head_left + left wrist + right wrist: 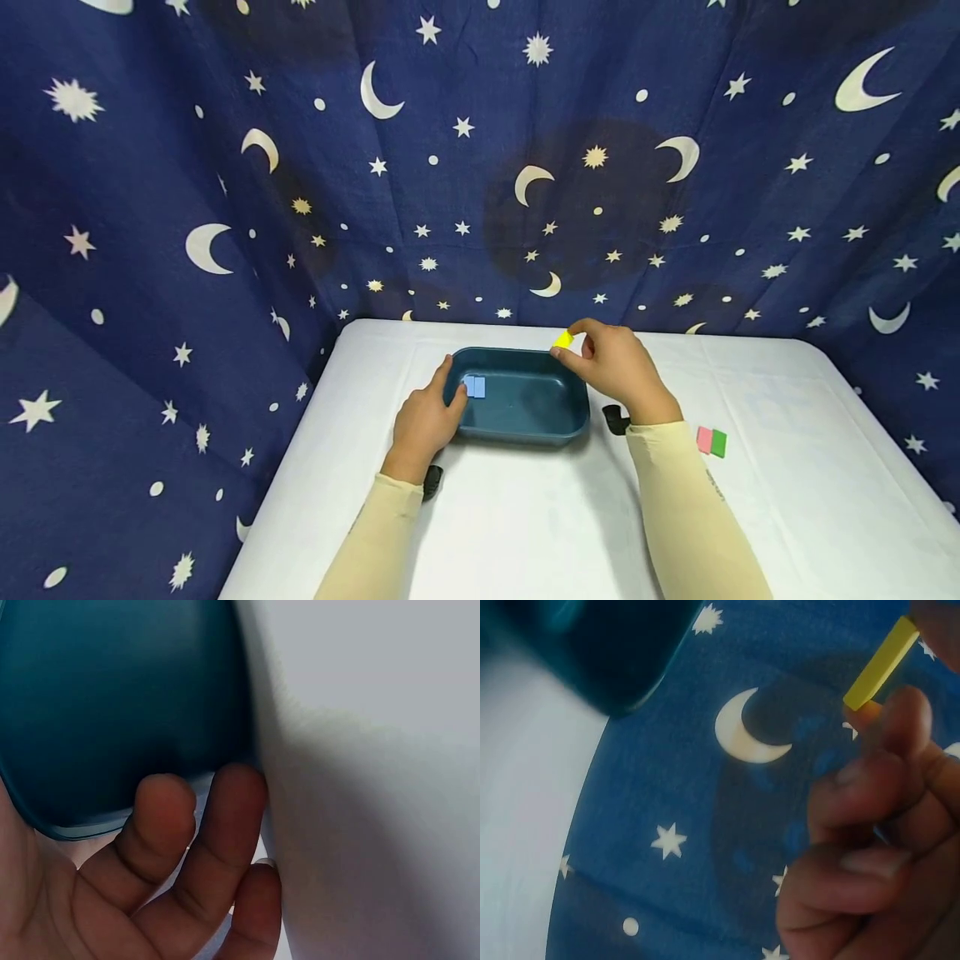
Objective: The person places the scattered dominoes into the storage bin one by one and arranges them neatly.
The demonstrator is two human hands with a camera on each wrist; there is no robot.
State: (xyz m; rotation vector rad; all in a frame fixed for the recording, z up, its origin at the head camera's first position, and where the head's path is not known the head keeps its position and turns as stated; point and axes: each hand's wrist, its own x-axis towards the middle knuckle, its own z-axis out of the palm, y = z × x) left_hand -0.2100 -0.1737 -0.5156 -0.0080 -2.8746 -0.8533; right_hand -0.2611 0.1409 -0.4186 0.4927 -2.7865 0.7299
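Observation:
A dark teal rectangular tub stands on the white table. My left hand grips its left end, thumb over the rim and the other fingers curled against the outside. Two light blue blocks lie side by side in the tub, close to the left thumb. Above the tub's back right corner, my right hand pinches a small flat yellow block between thumb and index finger. The block is off the table and apart from the tub.
A pink block and a green block lie together on the table, right of the right forearm. A dark blue curtain with moons and stars hangs behind the table and along its sides. Black wrist devices show beside both wrists.

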